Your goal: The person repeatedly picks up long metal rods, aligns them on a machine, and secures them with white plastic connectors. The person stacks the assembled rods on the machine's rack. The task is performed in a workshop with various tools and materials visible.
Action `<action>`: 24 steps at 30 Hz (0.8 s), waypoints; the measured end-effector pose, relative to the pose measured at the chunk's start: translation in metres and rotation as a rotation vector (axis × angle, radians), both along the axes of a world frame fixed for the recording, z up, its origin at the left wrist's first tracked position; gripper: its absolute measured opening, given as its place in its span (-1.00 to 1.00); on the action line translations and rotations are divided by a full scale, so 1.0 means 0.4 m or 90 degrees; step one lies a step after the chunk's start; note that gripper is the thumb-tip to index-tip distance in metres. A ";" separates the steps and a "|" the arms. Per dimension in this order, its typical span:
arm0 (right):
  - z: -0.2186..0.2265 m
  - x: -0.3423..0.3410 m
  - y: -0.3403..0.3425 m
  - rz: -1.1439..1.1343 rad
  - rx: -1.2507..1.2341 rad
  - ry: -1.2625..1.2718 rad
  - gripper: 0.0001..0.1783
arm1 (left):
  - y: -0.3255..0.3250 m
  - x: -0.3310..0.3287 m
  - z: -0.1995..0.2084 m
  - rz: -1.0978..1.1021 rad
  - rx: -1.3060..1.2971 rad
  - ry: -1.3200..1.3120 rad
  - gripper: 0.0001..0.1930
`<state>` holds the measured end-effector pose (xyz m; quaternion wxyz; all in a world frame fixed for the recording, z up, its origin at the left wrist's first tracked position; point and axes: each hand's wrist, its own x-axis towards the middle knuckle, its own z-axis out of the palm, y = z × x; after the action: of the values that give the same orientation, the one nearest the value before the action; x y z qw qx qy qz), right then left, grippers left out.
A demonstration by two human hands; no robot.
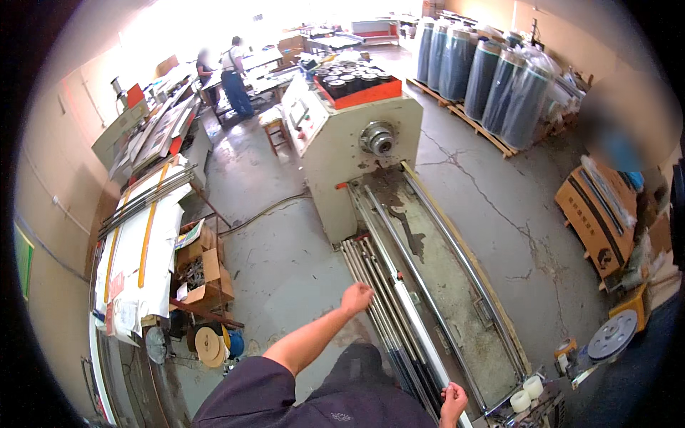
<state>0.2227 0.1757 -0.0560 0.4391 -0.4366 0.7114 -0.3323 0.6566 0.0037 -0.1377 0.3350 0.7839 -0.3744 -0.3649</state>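
Observation:
My left hand (pixel 356 297) reaches out with curled fingers beside a row of long metal rods (pixel 380 299) along the machine's near side. What those fingers hold, if anything, cannot be made out. Down at the lower edge, my right hand (pixel 452 404) is closed in a pinch against a bright silvery tube (pixel 421 328); anything between its fingertips is too small to name. This tube runs lengthwise over the bed (pixel 449 285) of a long cream machine (pixel 364 157). Polished guide rails (pixel 464 260) lie parallel to it, and a round chuck (pixel 378 138) protrudes from the machine's head.
A red tray (pixel 385 91) of dark rolls tops the machine. At left stand a white-covered table (pixel 135 257) with rods and a cardboard box (pixel 212 274). Large wrapped rolls (pixel 485 82) stand on pallets at back right. Two people (pixel 234 78) are at far tables.

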 end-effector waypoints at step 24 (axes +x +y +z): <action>-0.086 0.267 -0.047 -0.255 0.045 -0.076 -0.71 | -0.432 0.274 0.003 -0.461 0.255 -0.410 -0.58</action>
<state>0.3293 0.1570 -0.0906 0.4206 -0.2502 0.7680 -0.4131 0.7661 -0.1689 -0.1364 -0.1008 0.7254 -0.6283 -0.2624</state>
